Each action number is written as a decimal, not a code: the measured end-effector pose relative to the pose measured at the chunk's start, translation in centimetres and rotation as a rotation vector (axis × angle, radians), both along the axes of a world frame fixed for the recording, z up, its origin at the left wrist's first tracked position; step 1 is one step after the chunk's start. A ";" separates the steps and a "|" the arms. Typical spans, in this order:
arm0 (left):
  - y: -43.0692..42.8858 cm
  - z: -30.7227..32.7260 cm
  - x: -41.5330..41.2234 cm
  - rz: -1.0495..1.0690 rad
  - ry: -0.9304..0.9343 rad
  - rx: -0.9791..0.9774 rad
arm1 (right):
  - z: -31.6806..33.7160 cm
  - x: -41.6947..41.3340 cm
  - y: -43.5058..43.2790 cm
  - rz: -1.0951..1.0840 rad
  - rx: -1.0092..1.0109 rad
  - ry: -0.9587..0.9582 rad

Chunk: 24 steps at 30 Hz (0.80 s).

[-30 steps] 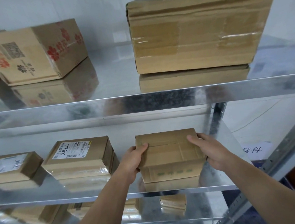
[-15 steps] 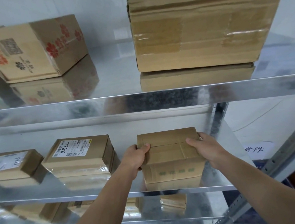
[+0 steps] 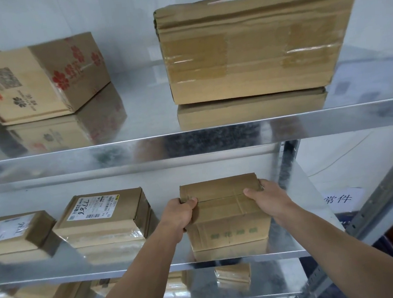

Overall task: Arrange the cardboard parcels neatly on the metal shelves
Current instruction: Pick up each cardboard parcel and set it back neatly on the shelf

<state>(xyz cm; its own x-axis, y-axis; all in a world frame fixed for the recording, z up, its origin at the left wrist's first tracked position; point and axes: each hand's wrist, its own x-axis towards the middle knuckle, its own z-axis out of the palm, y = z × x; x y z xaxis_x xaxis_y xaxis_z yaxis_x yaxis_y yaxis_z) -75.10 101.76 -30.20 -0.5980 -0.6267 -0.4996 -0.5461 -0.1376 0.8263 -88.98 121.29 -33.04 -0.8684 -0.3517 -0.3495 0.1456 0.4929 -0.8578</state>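
Both hands grip one parcel (image 3: pixel 224 211) on the middle shelf (image 3: pixel 248 259): left hand (image 3: pixel 176 216) curled round its left edge, right hand (image 3: pixel 267 198) clasping its right. Labelled box (image 3: pixel 106 216) sits left of the left hand.

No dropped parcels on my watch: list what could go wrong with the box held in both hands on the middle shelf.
1. The held parcel sits near the front lip of its shelf; released there by the left hand and right hand, it could get knocked off.
2. Slid leftwards, it may bump the labelled parcel and skew it.
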 end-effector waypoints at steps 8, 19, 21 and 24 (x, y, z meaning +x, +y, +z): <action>-0.2 0.8 0.9 -0.063 0.023 -0.015 | 1.1 0.1 1.6 0.045 -0.089 -0.063; -0.3 0.2 1.4 -0.088 0.183 0.114 | 1.4 -1.0 2.8 -0.146 -0.262 -0.121; 0.3 -0.1 1.4 -0.060 0.179 0.152 | 1.3 -0.7 2.9 -0.160 -0.271 -0.088; 1.0 -0.7 1.4 -0.021 0.192 0.201 | 0.8 -0.5 3.2 -0.161 -0.244 -0.053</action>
<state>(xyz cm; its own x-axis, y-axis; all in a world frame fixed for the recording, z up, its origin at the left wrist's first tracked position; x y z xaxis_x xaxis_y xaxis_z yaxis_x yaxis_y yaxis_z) -73.67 102.73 -30.93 -0.7059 -0.5126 -0.4888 -0.3865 -0.2995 0.8723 -89.52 124.50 -32.21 -0.9025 -0.2905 -0.3181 0.2530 0.2405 -0.9371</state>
